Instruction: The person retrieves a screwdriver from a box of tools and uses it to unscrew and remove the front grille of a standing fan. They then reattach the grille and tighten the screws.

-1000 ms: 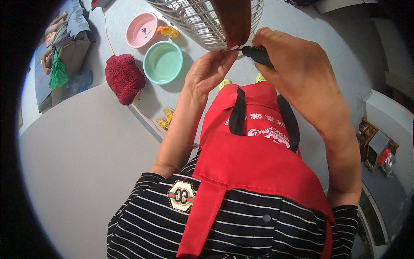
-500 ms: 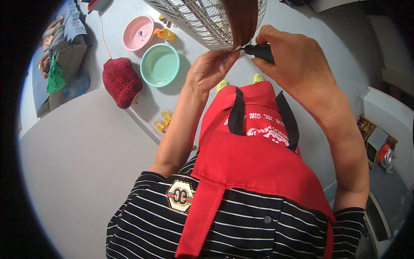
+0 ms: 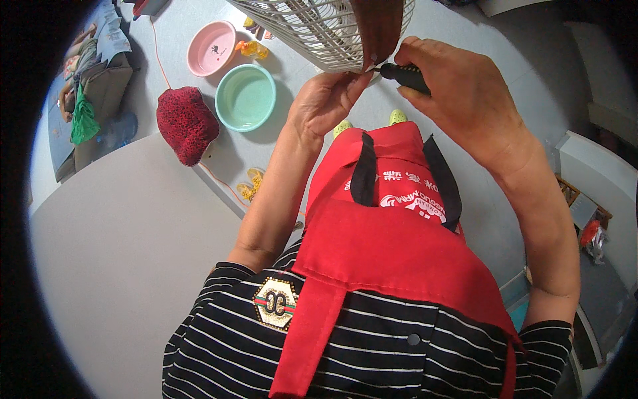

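Observation:
My right hand (image 3: 465, 100) is closed around the black handle of a screwdriver (image 3: 407, 77). Its thin tip points left, meeting the bottom end of a brown strip (image 3: 379, 30) that runs down a white wire cage (image 3: 312, 33), much like a fan guard. Fingers and thumb of my left hand (image 3: 324, 105) pinch the cage's lower edge right beside that tip. What exactly the tip touches is too small to make out, and part of the pinched edge is hidden by my fingers.
Left of the cage, a pink basin (image 3: 211, 50) and a mint-green basin (image 3: 246, 98) stand on the floor. A dark red patterned cushion (image 3: 187, 126) lies by a pale tabletop (image 3: 133, 266). Someone rests on a sofa (image 3: 103, 93) at far left. Yellow shoes (image 3: 251, 184) sit nearby.
The screwdriver handle has tilted slightly and my right wrist and forearm have swung a little outward to the right. My left hand keeps its pinch, shifted only slightly.

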The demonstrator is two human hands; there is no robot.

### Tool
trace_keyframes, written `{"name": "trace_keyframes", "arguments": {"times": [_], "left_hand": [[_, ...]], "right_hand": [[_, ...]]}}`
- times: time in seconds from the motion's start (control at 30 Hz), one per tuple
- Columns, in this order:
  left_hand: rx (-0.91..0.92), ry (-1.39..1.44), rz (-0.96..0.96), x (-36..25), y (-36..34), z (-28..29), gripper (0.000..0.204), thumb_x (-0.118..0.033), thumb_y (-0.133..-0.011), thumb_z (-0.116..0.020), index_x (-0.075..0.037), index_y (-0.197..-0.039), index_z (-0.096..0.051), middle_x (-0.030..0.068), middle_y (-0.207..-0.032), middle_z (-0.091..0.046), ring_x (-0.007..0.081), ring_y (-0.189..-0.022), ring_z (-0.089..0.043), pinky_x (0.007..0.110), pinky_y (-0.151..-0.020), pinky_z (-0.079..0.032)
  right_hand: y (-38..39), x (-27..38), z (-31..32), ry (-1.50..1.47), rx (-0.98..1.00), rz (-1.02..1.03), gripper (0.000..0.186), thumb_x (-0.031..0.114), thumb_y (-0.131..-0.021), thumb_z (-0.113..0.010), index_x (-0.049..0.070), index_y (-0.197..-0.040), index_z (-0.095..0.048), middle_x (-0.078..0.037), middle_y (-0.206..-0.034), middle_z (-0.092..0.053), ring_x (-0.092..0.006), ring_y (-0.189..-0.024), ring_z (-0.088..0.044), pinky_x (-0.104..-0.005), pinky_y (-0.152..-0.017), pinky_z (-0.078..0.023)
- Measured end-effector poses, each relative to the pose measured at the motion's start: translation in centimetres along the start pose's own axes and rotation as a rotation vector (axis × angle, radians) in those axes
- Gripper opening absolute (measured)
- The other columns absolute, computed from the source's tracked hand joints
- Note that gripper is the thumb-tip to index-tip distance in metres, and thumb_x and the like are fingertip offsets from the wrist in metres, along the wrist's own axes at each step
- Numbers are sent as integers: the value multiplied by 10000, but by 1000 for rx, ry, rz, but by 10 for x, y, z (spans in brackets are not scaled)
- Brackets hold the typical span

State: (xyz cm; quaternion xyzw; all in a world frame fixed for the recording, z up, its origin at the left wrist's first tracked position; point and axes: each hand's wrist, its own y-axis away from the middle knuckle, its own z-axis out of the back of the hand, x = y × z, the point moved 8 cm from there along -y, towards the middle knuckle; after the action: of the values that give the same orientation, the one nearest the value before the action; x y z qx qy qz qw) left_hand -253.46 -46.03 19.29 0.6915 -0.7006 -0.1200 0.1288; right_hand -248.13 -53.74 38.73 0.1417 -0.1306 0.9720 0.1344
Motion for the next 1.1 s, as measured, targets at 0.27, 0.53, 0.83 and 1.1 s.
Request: {"name": "trace_keyframes", "arguments": {"times": [0.27, 0.53, 0.83, 1.1], "left_hand": [[23, 6, -8, 2, -3, 5, 237, 38, -872, -416, 129, -1090, -428, 236, -1101, -503, 301, -1017, -540, 338, -879, -499], [-63, -142, -49, 3, 0, 3, 223, 1, -872, -452, 111, -1065, -470, 201, -1049, -538, 253, -959, -571, 299, -854, -510], [17, -50, -25, 2, -4, 3, 233, 13, -863, -462, 120, -1069, -468, 208, -1082, -524, 267, -1004, -547, 305, -875, -499], [29, 82, 119, 1, -3, 2, 272, 17, -870, -438, 109, -1126, -427, 221, -1160, -482, 306, -1090, -487, 367, -947, -441]], "right_hand": [[2, 5, -2, 79, 5, 68, 207, 35, -707, -586, 67, -902, -520, -94, -789, -589, -261, -760, -606, -348, -630, -500], [6, 9, 0, 58, 8, 109, 214, 12, -703, -589, 64, -896, -514, -91, -818, -590, -264, -767, -599, -347, -640, -500], [4, -21, -9, 64, 74, -341, 229, 193, -698, -674, 54, -848, -571, -108, -688, -632, -273, -648, -627, -326, -617, -495], [15, -9, 17, 53, 21, -408, 190, 203, -709, -673, 92, -833, -580, -96, -670, -621, -267, -630, -622, -330, -589, -479]]}}
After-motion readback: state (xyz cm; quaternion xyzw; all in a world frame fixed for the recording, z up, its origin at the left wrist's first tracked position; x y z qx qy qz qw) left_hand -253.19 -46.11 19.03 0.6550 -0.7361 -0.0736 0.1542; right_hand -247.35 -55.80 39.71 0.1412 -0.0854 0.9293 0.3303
